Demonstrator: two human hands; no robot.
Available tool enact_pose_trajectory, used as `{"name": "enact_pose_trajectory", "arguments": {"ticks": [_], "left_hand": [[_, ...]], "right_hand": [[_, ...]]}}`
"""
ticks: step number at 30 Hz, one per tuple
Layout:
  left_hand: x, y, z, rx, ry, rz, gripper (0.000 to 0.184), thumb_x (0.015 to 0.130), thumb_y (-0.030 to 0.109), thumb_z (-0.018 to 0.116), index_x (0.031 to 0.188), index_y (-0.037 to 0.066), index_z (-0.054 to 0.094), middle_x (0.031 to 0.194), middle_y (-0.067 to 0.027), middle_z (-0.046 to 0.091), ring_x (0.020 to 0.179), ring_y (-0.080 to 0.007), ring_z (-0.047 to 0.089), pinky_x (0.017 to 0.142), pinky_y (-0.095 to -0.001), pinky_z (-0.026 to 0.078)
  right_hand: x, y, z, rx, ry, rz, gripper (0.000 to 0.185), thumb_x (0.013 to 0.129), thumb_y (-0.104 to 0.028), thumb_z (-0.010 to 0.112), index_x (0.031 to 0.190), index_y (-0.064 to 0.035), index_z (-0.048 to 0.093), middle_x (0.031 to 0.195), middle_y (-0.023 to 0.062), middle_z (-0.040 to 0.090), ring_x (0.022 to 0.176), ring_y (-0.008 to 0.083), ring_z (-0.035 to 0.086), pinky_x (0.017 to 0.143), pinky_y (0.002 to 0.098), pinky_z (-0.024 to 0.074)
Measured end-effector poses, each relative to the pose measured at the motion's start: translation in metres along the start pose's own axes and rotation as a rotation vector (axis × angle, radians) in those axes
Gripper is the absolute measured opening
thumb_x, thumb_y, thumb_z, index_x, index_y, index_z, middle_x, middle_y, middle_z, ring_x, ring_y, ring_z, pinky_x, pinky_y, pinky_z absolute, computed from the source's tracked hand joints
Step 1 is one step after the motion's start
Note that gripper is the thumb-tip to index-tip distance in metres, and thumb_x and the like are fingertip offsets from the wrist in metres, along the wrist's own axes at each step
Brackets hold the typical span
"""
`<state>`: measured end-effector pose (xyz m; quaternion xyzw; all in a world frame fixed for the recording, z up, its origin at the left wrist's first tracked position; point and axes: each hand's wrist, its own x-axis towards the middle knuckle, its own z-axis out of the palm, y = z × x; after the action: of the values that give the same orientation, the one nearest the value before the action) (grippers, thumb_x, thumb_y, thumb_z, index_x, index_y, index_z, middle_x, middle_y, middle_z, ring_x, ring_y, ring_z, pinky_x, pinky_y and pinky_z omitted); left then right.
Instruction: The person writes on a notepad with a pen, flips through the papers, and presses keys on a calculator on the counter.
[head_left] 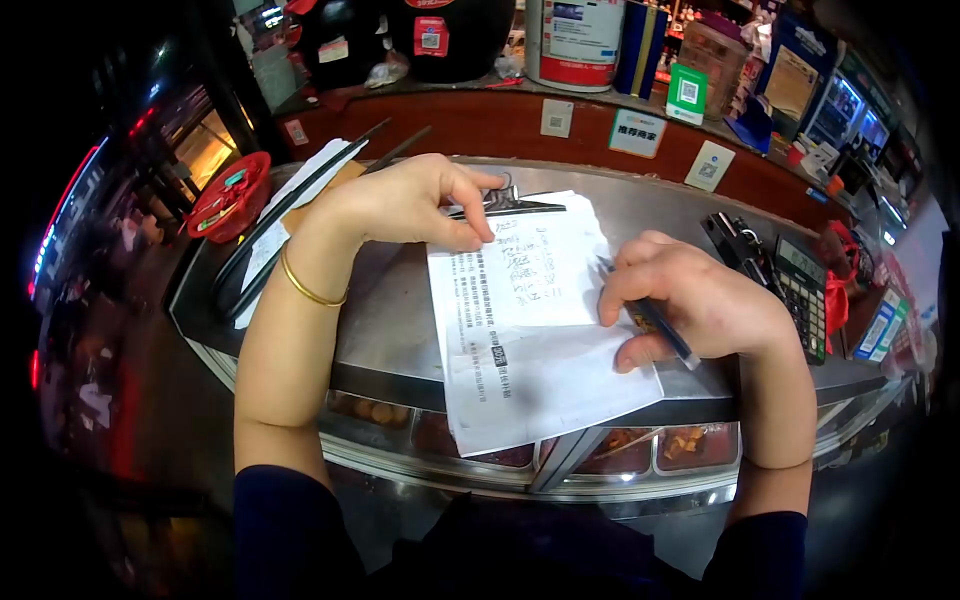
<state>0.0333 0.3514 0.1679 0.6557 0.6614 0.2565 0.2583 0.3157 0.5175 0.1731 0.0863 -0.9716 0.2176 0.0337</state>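
Note:
White papers (540, 370), with printed lines and handwriting, lie on the metal counter (385, 330), held at the top by a clipboard's metal clip (512, 203). My left hand (435, 200) is over the upper left of the papers beside the clip, thumb and forefinger close together at the sheet; whether they pinch anything is too small to tell. A gold bangle (308, 285) circles my left wrist. My right hand (690, 295) rests at the papers' right edge, its fingers around a dark pen (668, 335) that slants down to the right.
A red basket (232, 198) and another clipboard with papers (265, 255) sit at the left. At the right are a calculator (800, 290) and a box (880, 325). A white bucket (577, 45) and QR-code signs (687, 92) line the back ledge. Food trays (697, 447) show under glass below.

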Motion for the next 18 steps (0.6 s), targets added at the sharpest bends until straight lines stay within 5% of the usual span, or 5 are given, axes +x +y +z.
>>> {"name": "enact_pose_trajectory", "arguments": {"ticks": [8, 18], "left_hand": [[-0.0007, 0.0003, -0.0013, 0.011, 0.007, 0.048, 0.009, 0.08, 0.009, 0.075, 0.087, 0.005, 0.079, 0.137, -0.0269, 0.059, 0.131, -0.0282, 0.056, 0.094, -0.0363, 0.05], [0.0045, -0.0066, 0.003, 0.077, 0.043, 0.112, 0.016, 0.082, 0.015, 0.079, 0.095, 0.007, 0.075, 0.132, -0.0245, 0.062, 0.132, -0.03, 0.054, 0.101, -0.0392, 0.046]], "right_hand": [[0.0004, 0.0004, -0.0004, 0.014, 0.015, -0.051, 0.039, 0.068, -0.031, 0.089, 0.095, -0.0112, 0.07, 0.089, 0.0084, 0.061, 0.097, 0.0329, 0.056, 0.086, 0.0409, 0.0456], [0.0009, -0.0015, -0.0036, -0.006, -0.013, -0.017, 0.039, 0.071, -0.039, 0.086, 0.092, -0.0104, 0.069, 0.086, 0.0086, 0.06, 0.094, 0.033, 0.056, 0.085, 0.0414, 0.0444]]}}
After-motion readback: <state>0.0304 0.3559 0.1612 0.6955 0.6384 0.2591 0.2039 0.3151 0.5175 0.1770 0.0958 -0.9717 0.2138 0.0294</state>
